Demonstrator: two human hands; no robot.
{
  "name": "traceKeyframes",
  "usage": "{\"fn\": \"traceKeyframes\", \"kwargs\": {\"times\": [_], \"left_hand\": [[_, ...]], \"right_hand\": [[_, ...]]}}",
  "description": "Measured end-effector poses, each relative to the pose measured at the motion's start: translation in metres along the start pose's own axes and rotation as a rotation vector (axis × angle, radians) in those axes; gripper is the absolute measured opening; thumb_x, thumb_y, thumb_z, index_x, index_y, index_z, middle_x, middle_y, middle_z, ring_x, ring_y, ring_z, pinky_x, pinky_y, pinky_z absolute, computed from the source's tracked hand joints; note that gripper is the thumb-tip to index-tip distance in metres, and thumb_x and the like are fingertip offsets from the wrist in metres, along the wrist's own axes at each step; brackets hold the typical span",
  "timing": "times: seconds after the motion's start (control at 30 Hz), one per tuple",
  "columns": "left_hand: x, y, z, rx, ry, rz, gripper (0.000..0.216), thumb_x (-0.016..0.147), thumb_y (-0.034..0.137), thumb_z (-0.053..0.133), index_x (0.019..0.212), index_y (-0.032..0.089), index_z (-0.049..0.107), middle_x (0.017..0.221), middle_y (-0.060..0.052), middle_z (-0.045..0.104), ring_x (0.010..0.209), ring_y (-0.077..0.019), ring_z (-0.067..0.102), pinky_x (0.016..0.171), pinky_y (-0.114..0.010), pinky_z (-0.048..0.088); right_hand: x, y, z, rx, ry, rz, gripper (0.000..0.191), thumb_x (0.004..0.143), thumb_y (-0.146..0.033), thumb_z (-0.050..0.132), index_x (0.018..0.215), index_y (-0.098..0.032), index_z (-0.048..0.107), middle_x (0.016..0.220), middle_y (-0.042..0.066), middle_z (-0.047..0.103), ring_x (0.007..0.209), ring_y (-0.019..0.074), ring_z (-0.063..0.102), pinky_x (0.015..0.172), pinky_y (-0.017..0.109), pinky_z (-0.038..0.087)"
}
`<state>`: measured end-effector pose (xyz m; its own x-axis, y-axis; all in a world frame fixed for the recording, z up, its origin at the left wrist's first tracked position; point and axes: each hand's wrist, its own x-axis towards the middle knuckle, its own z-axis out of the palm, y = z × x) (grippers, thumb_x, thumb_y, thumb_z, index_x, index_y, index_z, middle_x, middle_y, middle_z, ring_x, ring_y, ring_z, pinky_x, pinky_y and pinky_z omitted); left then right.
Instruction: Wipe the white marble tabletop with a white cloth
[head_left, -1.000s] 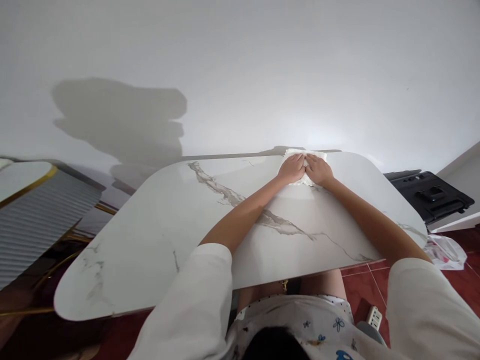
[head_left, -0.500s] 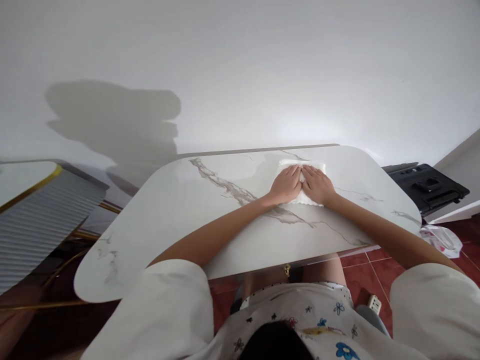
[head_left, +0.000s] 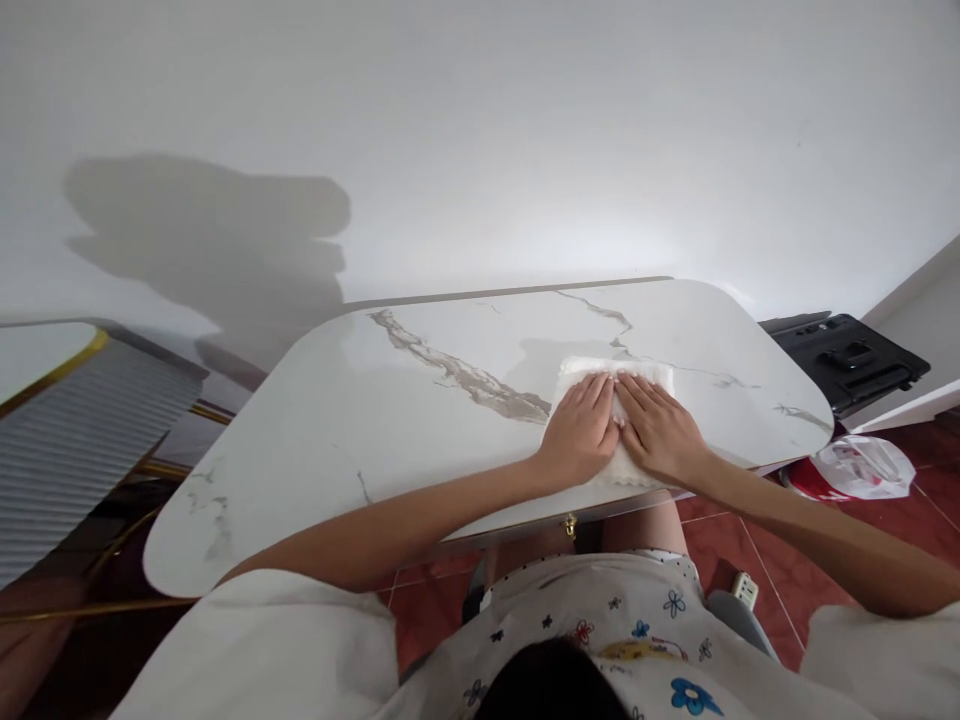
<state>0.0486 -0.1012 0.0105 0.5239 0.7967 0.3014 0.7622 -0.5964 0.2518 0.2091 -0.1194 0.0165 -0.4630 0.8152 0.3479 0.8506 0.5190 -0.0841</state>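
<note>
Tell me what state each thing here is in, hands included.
White squarish cloth: spread out, partly hidden.
Bare left hand: flat, palm down on the cloth.
Bare right hand: flat, palm down on the cloth.
White grey-veined, round-cornered tabletop: partly covered by the cloth.
Black hard-shell case: apparently shut.
Translucent plastic bag: crumpled.

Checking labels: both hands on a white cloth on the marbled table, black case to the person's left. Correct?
Wrong side: the head view shows the black case to the person's right. Left hand and right hand are on the white cloth on the marbled table.
</note>
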Motion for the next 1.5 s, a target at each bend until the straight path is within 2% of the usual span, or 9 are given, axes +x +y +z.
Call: {"fn": "traceKeyframes", "kwargs": {"times": [0.1, 0.23, 0.43, 0.67, 0.97, 1.17, 1.33, 1.5], "left_hand": [[-0.001, 0.015, 0.003, -0.047, -0.021, 0.01, 0.055, 0.085, 0.023, 0.037, 0.138, 0.006, 0.038, 0.146, -0.017, 0.039, 0.138, -0.0274, 0.033, 0.114, -0.045, 0.03], [0.015, 0.029, 0.008, -0.078, -0.059, 0.015, 0.056, 0.086, 0.024, 0.036, 0.137, 0.0, 0.038, 0.147, -0.019, 0.038, 0.139, -0.0288, 0.03, 0.116, -0.043, 0.027], [0.058, 0.027, 0.015, -0.089, -0.087, -0.003, 0.055, 0.09, 0.025, 0.032, 0.139, 0.001, 0.036, 0.149, -0.017, 0.035, 0.141, -0.0252, 0.027, 0.118, -0.038, 0.022], [0.099, -0.012, 0.025, -0.041, -0.029, -0.031, 0.054, 0.088, 0.022, 0.033, 0.137, 0.0, 0.038, 0.146, -0.018, 0.039, 0.138, -0.0254, 0.031, 0.117, -0.037, 0.022], [0.134, -0.082, 0.024, -0.007, 0.093, -0.094, 0.047, 0.086, 0.017, 0.035, 0.129, 0.003, 0.048, 0.137, -0.017, 0.049, 0.131, -0.0249, 0.041, 0.113, -0.036, 0.028], [0.159, -0.123, 0.026, 0.063, 0.111, -0.105, 0.044, 0.087, 0.015, 0.034, 0.127, 0.006, 0.048, 0.133, -0.016, 0.052, 0.128, -0.0252, 0.043, 0.111, -0.038, 0.03], [0.182, -0.139, 0.029, 0.091, 0.11, -0.118, 0.039, 0.088, 0.015, 0.033, 0.122, 0.007, 0.051, 0.127, -0.015, 0.055, 0.123, -0.0252, 0.046, 0.107, -0.038, 0.034], [0.205, -0.138, 0.03, 0.122, 0.079, -0.111, 0.032, 0.088, 0.014, 0.033, 0.112, 0.009, 0.054, 0.116, -0.014, 0.059, 0.114, -0.0251, 0.051, 0.103, -0.036, 0.037]], "right_hand": [[-0.016, 0.008, -0.007, 0.009, -0.006, -0.005, 0.052, 0.093, -0.029, 0.033, 0.139, -0.008, 0.042, 0.145, 0.015, 0.043, 0.135, 0.0259, 0.038, 0.11, 0.045, 0.035], [-0.024, 0.03, -0.013, -0.001, -0.024, 0.005, 0.053, 0.093, -0.032, 0.034, 0.139, -0.008, 0.043, 0.144, 0.015, 0.044, 0.134, 0.0259, 0.039, 0.109, 0.045, 0.037], [0.0, 0.067, -0.007, -0.031, -0.02, 0.043, 0.052, 0.091, -0.029, 0.034, 0.137, -0.008, 0.046, 0.142, 0.013, 0.047, 0.132, 0.0267, 0.042, 0.109, 0.046, 0.037], [0.056, 0.089, 0.013, -0.055, -0.025, 0.043, 0.051, 0.088, -0.022, 0.035, 0.136, -0.009, 0.047, 0.141, 0.011, 0.048, 0.132, 0.0252, 0.042, 0.11, 0.043, 0.035], [0.14, 0.092, 0.037, -0.013, -0.1, 0.036, 0.051, 0.089, -0.02, 0.036, 0.138, -0.008, 0.045, 0.145, 0.011, 0.044, 0.135, 0.0222, 0.038, 0.112, 0.037, 0.03], [0.186, 0.1, 0.055, 0.048, -0.072, 0.023, 0.05, 0.088, -0.02, 0.038, 0.136, -0.011, 0.047, 0.144, 0.008, 0.046, 0.134, 0.0211, 0.039, 0.112, 0.036, 0.031], [0.211, 0.117, 0.065, 0.073, -0.063, 0.029, 0.05, 0.088, -0.021, 0.038, 0.136, -0.012, 0.048, 0.143, 0.007, 0.047, 0.133, 0.0211, 0.041, 0.111, 0.036, 0.032], [0.222, 0.139, 0.071, 0.083, -0.042, 0.06, 0.048, 0.089, -0.021, 0.035, 0.134, -0.013, 0.051, 0.141, 0.008, 0.05, 0.131, 0.0218, 0.043, 0.109, 0.037, 0.034]]}}
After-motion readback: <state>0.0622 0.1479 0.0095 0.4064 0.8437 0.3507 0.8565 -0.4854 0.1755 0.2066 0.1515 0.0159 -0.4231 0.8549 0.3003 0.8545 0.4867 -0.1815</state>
